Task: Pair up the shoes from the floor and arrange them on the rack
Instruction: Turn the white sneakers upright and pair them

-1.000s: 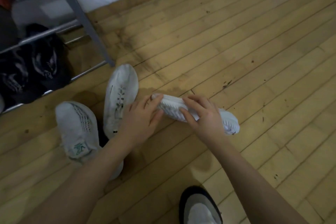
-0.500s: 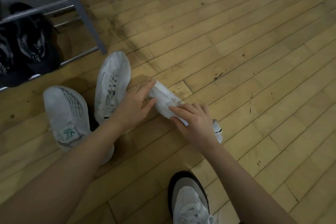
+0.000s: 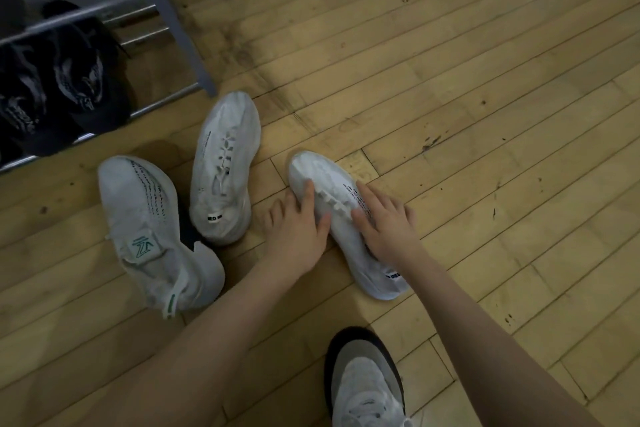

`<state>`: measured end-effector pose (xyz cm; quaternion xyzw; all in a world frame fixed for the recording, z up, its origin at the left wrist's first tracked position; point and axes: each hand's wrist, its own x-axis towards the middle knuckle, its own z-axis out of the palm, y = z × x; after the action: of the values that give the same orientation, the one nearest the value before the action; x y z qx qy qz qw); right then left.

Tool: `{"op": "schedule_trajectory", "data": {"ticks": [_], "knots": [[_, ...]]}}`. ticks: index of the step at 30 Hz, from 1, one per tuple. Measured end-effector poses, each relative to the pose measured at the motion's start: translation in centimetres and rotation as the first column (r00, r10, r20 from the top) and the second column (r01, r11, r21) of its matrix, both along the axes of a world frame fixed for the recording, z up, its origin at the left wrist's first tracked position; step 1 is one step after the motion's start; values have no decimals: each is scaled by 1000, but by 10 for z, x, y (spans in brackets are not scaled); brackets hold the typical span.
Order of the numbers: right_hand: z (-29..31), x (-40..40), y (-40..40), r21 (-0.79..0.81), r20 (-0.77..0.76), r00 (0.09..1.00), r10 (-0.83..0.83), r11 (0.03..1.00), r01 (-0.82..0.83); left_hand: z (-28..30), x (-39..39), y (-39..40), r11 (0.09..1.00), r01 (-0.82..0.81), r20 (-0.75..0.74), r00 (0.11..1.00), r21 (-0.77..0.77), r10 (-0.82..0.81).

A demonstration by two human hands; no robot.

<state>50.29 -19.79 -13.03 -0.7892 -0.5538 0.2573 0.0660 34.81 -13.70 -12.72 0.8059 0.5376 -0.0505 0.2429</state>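
Presently, a white sneaker (image 3: 341, 218) stands upright mid-floor, left hand (image 3: 298, 229) and right hand (image 3: 386, 224) clasping its sides. Its mate (image 3: 225, 166) and a green-logo sneaker (image 3: 149, 229) lie leftward; black shoes (image 3: 55, 87) occupy the rack (image 3: 166, 7). A black-soled sneaker (image 3: 363, 381) sits nearest the camera.

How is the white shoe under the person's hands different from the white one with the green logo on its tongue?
The shoe under the hands has white laces and black print along its side; the green-logo shoe has a strap with a green logo and a dotted dark line down its toe. Both hands, the left hand and the right hand, rest on the first; nothing touches the second. The first's toe angles up-left; the second's points more straight up. Both are white, upright, on the wooden floor.
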Motion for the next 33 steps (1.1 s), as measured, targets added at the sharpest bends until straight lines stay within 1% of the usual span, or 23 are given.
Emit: {"op": "schedule_trajectory", "data": {"ticks": [3, 6, 8, 10, 11, 12, 15, 19, 21, 23, 27, 30, 33], "knots": [[-2, -6, -2, 13, 10, 999, 43, 999, -44, -5, 3, -1, 995, -79, 63, 995, -57, 83], [1, -5, -3, 89, -61, 998, 11, 996, -5, -3, -2, 0, 994, -83, 232, 968, -70, 97], [4, -7, -5, 158, -171, 985, 7, 987, 20, 1, -3, 3, 993, -54, 432, 897, -108, 96], [10, -13, -4, 226, -288, 958, 0, 972, 68, 8, -5, 8, 989, -40, 601, 790, -143, 119], [15, -16, -2, 257, -309, 951, 2, 963, 81, 13, -6, 10, 991, -45, 646, 754, -129, 119], [20, -20, 2, 282, -312, 950, 4, 955, 89, 18, -9, 13, 993, -59, 668, 736, -101, 111], [37, -33, 13, 367, -278, 960, 40, 928, 68, 34, -23, 24, 994, -106, 675, 733, -6, 83], [63, -54, 29, 419, -263, 963, 57, 906, 61, 63, -49, 41, 982, -158, 671, 740, 102, 50], [70, -65, 39, 438, -267, 961, 75, 897, 52, 76, -63, 50, 977, -164, 651, 758, 135, 37], [72, -73, 50, 453, -287, 954, 88, 890, 54, 83, -75, 59, 980, -145, 631, 776, 139, 25], [65, -83, 65, 463, -253, 963, 92, 886, 37, 81, -83, 77, 993, -70, 586, 810, 92, 3], [55, -82, 72, 418, -285, 957, 53, 905, 74, 72, -78, 93, 999, -32, 538, 843, 39, 5], [43, -78, 80, 340, -310, 951, -23, 931, 133, 59, -65, 107, 999, 9, 543, 839, 36, -27]]}}
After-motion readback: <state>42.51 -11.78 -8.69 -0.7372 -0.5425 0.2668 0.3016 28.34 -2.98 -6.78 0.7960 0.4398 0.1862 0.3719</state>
